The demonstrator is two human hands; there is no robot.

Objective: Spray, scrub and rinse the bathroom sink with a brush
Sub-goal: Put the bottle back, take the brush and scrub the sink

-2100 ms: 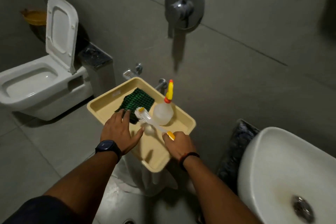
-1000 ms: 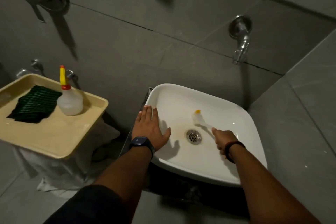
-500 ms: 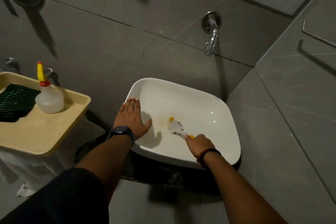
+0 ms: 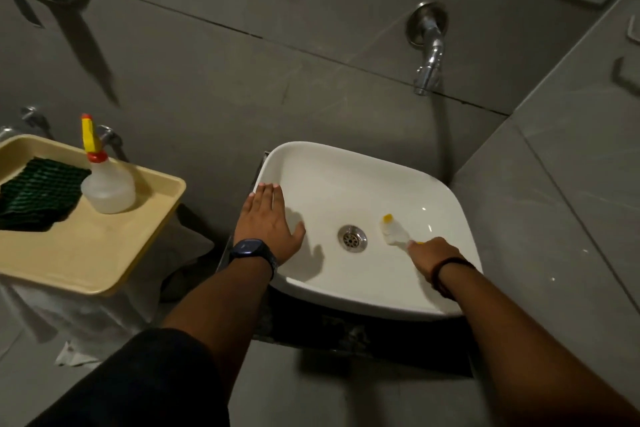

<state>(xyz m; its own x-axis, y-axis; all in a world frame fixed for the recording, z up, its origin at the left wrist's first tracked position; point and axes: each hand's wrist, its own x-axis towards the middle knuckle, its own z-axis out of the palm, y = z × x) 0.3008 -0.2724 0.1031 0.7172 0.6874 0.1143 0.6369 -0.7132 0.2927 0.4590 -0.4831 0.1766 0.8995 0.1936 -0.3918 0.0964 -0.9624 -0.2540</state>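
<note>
1. Far left, well apart from both hands, a beige tray point(image 4: 104, 253) carries a dark green cloth point(image 4: 38, 194), cut off by the frame edge, and an upright clear spray bottle point(image 4: 107, 184) with a yellow nozzle.
2. The left hand point(image 4: 268, 225) lies flat, palm down, on the left rim of the white sink point(image 4: 346, 166). Its fingers point(image 4: 266, 192) are straight and together, the thumb spread out over the basin, gripping nothing. A dark watch sits on the wrist.
3. The metal drain point(image 4: 352, 238) lies between the two hands.
4. The brush point(image 4: 394, 232) lies inside the basin, just right of the drain. Its long axis runs diagonally, the yellow-tipped head pointing up and left, away from the right hand point(image 4: 431, 256).
5. The right hand's fingers are curled around the brush handle, which they mostly hide. The bristles are pale and blurred against the basin.
6. A chrome tap point(image 4: 427, 48) juts from the grey wall above.
</note>
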